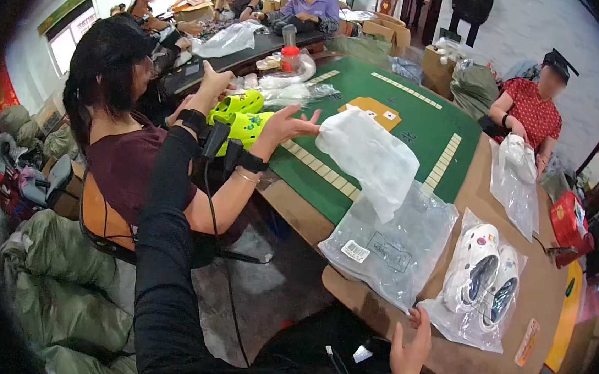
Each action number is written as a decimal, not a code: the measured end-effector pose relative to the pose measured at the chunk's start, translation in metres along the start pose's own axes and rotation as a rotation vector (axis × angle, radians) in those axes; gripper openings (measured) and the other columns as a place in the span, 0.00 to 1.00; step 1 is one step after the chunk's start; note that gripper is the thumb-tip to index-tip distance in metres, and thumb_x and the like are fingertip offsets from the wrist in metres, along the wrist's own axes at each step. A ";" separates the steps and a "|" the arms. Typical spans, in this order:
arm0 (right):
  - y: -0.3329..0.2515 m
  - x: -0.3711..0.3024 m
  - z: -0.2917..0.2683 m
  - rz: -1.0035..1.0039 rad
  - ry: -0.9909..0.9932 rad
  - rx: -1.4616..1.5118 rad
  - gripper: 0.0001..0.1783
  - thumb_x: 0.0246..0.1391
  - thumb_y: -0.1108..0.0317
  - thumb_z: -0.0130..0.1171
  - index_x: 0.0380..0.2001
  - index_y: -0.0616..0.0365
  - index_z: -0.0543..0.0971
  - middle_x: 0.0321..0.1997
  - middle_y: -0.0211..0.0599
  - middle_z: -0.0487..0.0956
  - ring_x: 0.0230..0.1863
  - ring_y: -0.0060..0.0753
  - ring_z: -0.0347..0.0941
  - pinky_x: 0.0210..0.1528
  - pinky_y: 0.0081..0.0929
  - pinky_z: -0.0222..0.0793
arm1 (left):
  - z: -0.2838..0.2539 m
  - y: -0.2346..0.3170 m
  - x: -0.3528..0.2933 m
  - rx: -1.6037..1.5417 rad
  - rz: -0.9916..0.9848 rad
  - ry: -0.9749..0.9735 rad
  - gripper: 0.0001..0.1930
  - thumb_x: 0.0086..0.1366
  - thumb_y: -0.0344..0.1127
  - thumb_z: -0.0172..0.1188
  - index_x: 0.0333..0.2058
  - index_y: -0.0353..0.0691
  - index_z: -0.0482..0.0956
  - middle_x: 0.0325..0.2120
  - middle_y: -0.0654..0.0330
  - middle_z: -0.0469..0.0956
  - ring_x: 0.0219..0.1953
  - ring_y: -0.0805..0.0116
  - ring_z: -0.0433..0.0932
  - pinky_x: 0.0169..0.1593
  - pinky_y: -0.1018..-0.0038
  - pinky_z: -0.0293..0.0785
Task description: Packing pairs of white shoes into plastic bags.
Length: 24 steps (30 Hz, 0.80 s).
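My left arm, in a black sleeve with a dark wristband, stretches far forward on the left. My left hand [214, 84] is beside a pair of bright green clogs [246, 125], thumb apart and fingers extended; its grip is partly hidden. A neighbour's open hand [289, 128] reaches over the table, fingertips by a thin white sheet [372, 154]. Below the sheet lies a flat clear plastic bag [396, 242] with a label. My right hand [410, 350] is open at the table's near edge, by a clear bag holding white clogs [476, 270].
The table has a green top [365, 86] with rows of pale tiles and a brown rim [375, 304]. Across it, a person in red [530, 111] handles a bagged shoe. Green sacks [57, 265] crowd the floor at left; a red box [571, 221] stands right.
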State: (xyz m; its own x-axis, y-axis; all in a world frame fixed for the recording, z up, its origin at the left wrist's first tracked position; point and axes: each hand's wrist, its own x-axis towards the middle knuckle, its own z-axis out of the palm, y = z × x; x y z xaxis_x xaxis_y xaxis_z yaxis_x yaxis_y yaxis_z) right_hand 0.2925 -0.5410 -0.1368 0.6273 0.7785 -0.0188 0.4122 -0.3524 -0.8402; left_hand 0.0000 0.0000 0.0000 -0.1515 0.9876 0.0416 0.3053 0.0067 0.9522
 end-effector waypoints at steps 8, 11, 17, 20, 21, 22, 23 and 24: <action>-0.050 0.065 0.034 -0.619 0.022 -0.497 0.21 0.40 0.64 0.64 0.42 0.48 0.77 0.65 0.54 0.52 0.65 0.62 0.45 0.61 0.55 0.45 | 0.037 -0.068 -0.010 0.719 0.885 -0.137 0.23 0.55 0.35 0.56 0.51 0.36 0.68 0.38 0.45 0.75 0.40 0.53 0.76 0.43 0.62 0.72; -0.051 0.113 0.061 -0.672 -0.051 -0.612 0.15 0.41 0.60 0.64 0.37 0.45 0.82 0.68 0.50 0.46 0.68 0.61 0.36 0.62 0.62 0.39 | 0.073 -0.023 -0.148 0.775 0.995 -0.288 0.13 0.54 0.37 0.58 0.37 0.37 0.77 0.39 0.47 0.74 0.42 0.50 0.73 0.43 0.61 0.70; -0.056 0.172 0.122 -0.632 -0.131 -0.872 0.17 0.38 0.58 0.64 0.34 0.50 0.81 0.68 0.46 0.49 0.65 0.57 0.48 0.57 0.59 0.51 | 0.111 -0.078 -0.262 0.644 1.051 -1.069 0.15 0.54 0.39 0.58 0.41 0.42 0.75 0.46 0.49 0.71 0.49 0.49 0.68 0.53 0.59 0.62; -0.018 0.196 0.142 -0.658 -0.108 -0.881 0.22 0.38 0.61 0.63 0.38 0.62 0.76 0.64 0.39 0.59 0.45 0.46 0.69 0.41 0.45 0.66 | 0.133 -0.116 -0.300 0.721 1.268 -0.951 0.22 0.56 0.45 0.57 0.49 0.45 0.71 0.52 0.48 0.65 0.56 0.45 0.61 0.58 0.52 0.53; -0.020 0.198 0.142 -0.667 -0.105 -0.871 0.22 0.38 0.61 0.63 0.38 0.62 0.76 0.64 0.39 0.59 0.45 0.46 0.69 0.41 0.45 0.66 | 0.138 -0.132 -0.301 0.762 1.225 -0.931 0.24 0.57 0.47 0.56 0.52 0.47 0.68 0.55 0.47 0.61 0.58 0.44 0.57 0.59 0.49 0.49; -0.023 0.202 0.137 -0.619 -0.098 -0.733 0.22 0.38 0.62 0.62 0.38 0.63 0.76 0.64 0.40 0.59 0.45 0.46 0.69 0.42 0.44 0.66 | 0.143 -0.140 -0.302 0.793 1.189 -0.917 0.27 0.58 0.49 0.55 0.55 0.48 0.66 0.57 0.47 0.58 0.60 0.42 0.53 0.60 0.46 0.45; -0.024 0.207 0.130 -0.569 -0.090 -0.597 0.22 0.39 0.63 0.61 0.39 0.63 0.75 0.63 0.42 0.60 0.44 0.46 0.69 0.42 0.42 0.66 | 0.148 -0.148 -0.303 0.795 1.197 -0.915 0.27 0.58 0.49 0.55 0.55 0.48 0.66 0.57 0.47 0.58 0.60 0.42 0.53 0.60 0.46 0.45; -0.024 0.210 0.121 -0.595 0.075 -0.340 0.25 0.41 0.65 0.61 0.44 0.65 0.72 0.58 0.45 0.65 0.45 0.48 0.69 0.46 0.40 0.65 | 0.152 -0.154 -0.305 0.804 1.166 -0.932 0.28 0.58 0.50 0.55 0.56 0.49 0.65 0.58 0.47 0.57 0.61 0.41 0.51 0.60 0.46 0.44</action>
State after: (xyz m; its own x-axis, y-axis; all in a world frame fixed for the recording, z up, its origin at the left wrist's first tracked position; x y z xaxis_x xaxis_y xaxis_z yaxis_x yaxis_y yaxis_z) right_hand 0.3345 -0.3068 -0.1860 0.2686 0.8564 0.4409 0.8776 -0.0289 -0.4786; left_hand 0.1419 -0.2788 -0.2048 0.9570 0.2725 0.1001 0.2561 -0.9549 0.1503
